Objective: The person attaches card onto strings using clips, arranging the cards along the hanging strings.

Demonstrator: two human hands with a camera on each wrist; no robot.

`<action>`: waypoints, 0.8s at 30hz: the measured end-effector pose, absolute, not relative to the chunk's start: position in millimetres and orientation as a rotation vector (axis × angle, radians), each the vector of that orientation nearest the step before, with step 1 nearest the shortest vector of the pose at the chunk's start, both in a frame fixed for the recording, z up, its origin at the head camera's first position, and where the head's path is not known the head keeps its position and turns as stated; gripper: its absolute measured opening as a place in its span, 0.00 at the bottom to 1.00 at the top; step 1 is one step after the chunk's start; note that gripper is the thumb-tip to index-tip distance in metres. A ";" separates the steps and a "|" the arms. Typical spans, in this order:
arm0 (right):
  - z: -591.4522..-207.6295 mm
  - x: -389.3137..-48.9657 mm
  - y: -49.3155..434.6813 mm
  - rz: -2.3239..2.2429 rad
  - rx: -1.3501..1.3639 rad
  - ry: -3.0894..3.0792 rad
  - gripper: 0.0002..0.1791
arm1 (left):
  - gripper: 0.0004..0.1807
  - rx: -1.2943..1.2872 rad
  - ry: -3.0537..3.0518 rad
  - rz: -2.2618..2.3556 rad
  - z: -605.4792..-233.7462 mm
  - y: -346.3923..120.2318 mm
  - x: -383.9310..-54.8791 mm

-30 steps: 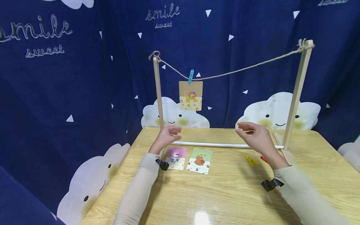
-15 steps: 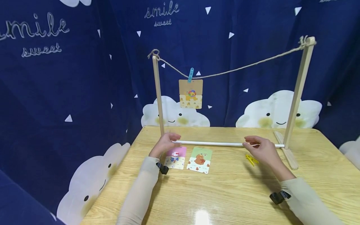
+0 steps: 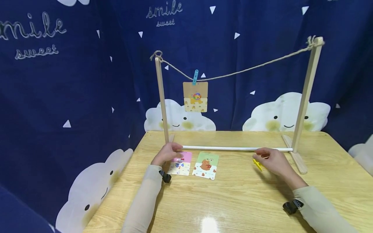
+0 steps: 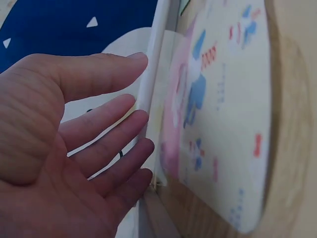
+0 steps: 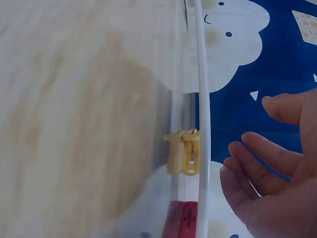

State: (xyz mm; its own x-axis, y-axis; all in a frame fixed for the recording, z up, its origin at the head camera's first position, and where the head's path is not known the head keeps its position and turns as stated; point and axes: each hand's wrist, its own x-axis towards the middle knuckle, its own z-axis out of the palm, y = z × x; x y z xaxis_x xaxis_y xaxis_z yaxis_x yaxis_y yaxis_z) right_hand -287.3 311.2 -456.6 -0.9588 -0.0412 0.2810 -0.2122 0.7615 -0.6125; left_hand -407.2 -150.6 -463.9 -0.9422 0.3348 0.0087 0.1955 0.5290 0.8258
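While the pink card lies flat on the table beside the left hand, whose thumb and fingers are parted and hold nothing, a light pinch at one edge should lift it without creasing. The yellow clip sits near the right hand, loosely curved and gripping nothing; squeezing its handle ends squarely seems wise, with knuckles clear of the white rod.
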 end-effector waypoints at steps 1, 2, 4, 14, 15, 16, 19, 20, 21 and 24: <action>-457.5 -287.7 311.7 0.986 0.204 -2.711 0.24 | 0.28 0.450 2.624 1.369 -464.6 -151.4 -407.8; -458.3 -288.0 312.1 0.988 0.204 -2.716 0.24 | 0.28 0.443 2.627 1.365 -465.4 -152.1 -408.7; -460.1 -288.4 312.9 0.995 0.209 -2.730 0.23 | 0.29 0.428 2.620 1.359 -465.5 -153.0 -409.4; -469.9 -288.1 318.2 0.965 0.252 -2.816 0.27 | 0.30 0.460 2.611 1.315 -468.9 -156.5 -409.1; -469.8 -288.2 318.5 0.962 0.251 -2.816 0.28 | 0.30 0.461 2.620 1.301 -469.2 -156.7 -408.7; -469.6 -288.3 318.8 0.958 0.252 -2.820 0.28 | 0.31 0.458 2.620 1.291 -469.3 -156.8 -408.2; -468.1 -288.3 319.8 0.939 0.251 -2.841 0.28 | 0.32 0.448 2.605 1.260 -467.9 -157.2 -407.5; -468.0 -288.5 320.1 0.935 0.249 -2.849 0.28 | 0.33 0.444 2.598 1.254 -467.2 -157.3 -407.3; -468.3 -288.8 320.6 0.931 0.247 -2.860 0.29 | 0.33 0.444 2.595 1.247 -466.4 -157.3 -407.3; -469.7 -289.4 322.1 0.933 0.239 -2.894 0.29 | 0.34 0.458 2.592 1.224 -465.1 -157.1 -408.2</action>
